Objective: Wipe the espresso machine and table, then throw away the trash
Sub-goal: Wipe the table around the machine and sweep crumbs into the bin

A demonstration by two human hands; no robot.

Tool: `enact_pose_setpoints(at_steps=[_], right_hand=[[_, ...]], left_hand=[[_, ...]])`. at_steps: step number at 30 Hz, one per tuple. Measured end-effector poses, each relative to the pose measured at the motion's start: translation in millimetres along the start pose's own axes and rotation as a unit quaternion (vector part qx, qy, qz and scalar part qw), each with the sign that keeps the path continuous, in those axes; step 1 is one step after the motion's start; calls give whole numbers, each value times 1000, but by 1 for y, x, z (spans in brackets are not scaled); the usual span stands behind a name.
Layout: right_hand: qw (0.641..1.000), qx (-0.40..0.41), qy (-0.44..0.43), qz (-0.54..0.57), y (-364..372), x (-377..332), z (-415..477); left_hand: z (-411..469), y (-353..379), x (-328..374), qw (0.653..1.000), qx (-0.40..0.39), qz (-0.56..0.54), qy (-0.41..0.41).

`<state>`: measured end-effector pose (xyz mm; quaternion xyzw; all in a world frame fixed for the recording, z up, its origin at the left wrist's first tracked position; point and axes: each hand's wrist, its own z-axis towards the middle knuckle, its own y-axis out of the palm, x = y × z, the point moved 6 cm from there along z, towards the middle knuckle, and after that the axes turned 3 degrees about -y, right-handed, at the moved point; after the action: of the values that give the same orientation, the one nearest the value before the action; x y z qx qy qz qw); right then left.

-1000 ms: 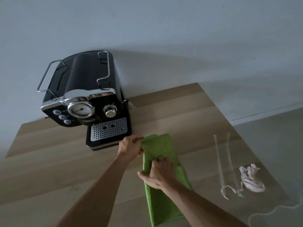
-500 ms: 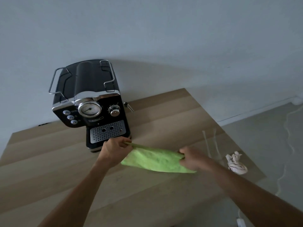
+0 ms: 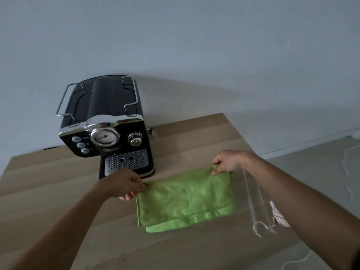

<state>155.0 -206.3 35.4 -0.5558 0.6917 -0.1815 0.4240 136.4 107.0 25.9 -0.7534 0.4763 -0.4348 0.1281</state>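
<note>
On the wooden table (image 3: 48, 191), just in front of the black espresso machine (image 3: 105, 123), a folded green microfibre cloth (image 3: 185, 199) is stretched between two hands. The left hand (image 3: 124, 184) pinches the cloth's far left corner, fingers curled over the edge, close to the machine's drip tray (image 3: 126, 162). The right hand (image 3: 228, 162) pinches the far right corner in the same way. The cloth's near edge seems to lie on the table, with a lower layer showing beneath it.

Just right of the cloth lie clear plastic strips (image 3: 257, 207). Beside them is a crumpled tissue (image 3: 278, 213), partly hidden by the right forearm and near the table's right edge.

The likeliest slip is a wide sweep of the cloth or the right forearm, which would brush that light trash off the edge and onto the floor. A held corner may also slip, letting the fold fall open. Near the machine, a loose cloth edge could catch on the steam wand (image 3: 153, 132) or the chrome knob (image 3: 135, 140).
</note>
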Motion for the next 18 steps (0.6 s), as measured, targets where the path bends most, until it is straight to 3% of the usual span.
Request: enact_pose_setpoints(at_steps=[2, 4, 6, 10, 13, 18], right_hand=[[993, 115, 31, -21, -1, 11, 22], [980, 190, 36, -38, 10, 16, 32], [981, 185, -4, -66, 33, 11, 36], [981, 93, -95, -139, 94, 4, 32], [977, 81, -116, -158, 115, 13, 28], [956, 155, -165, -184, 111, 28, 11]], left_hand=[[29, 3, -16, 996, 75, -23, -32], [42, 9, -33, 982, 172, 49, -68], [45, 28, -37, 974, 197, 107, -27], [38, 84, -42, 965, 104, 226, 86], [29, 98, -52, 932, 162, 293, 143], [15, 91, -50, 895, 238, 316, 205]])
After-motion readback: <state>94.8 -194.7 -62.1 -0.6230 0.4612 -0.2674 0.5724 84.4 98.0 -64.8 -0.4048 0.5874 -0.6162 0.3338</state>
